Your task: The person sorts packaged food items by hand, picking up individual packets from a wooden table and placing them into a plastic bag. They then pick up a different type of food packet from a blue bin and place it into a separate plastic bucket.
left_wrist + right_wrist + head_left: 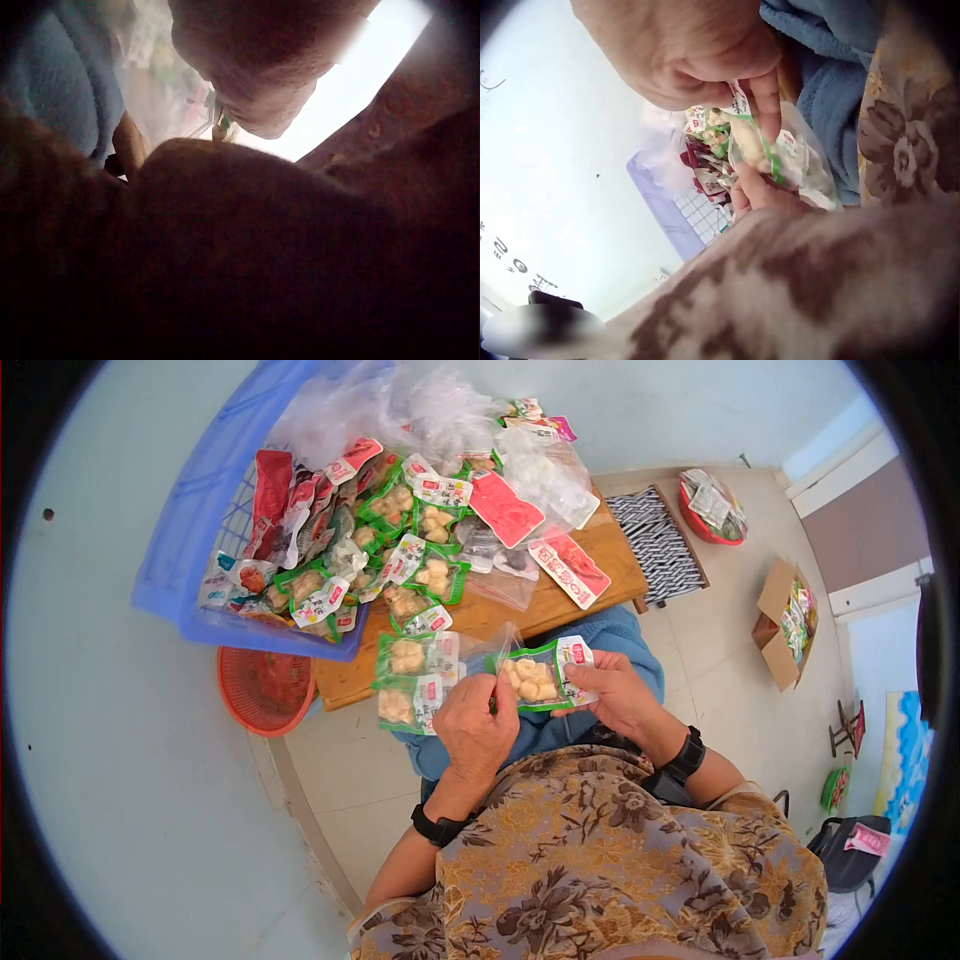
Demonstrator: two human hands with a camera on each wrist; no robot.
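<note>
A green-edged snack packet [532,680] with pale round pieces behind its clear window lies between my two hands, over the lap. My right hand [622,698] pinches its white printed end, thumb on top. At its other end my left hand [474,722] has curled fingers and pinches the edge of a clear plastic bag [462,650]. Two similar packets [407,656] show through that bag, left of the hand. In the right wrist view the right hand [697,56] is above and the left hand's fingers [754,187] are below the packet. The left wrist view is mostly dark skin.
A wooden table [610,565] bears a tilted blue basket [165,575], heaped loose packets [400,575] and clear bags [440,415]. An orange basket [262,690] stands below at left. On the floor at right are a red basin [715,540] and an open cardboard box [775,625].
</note>
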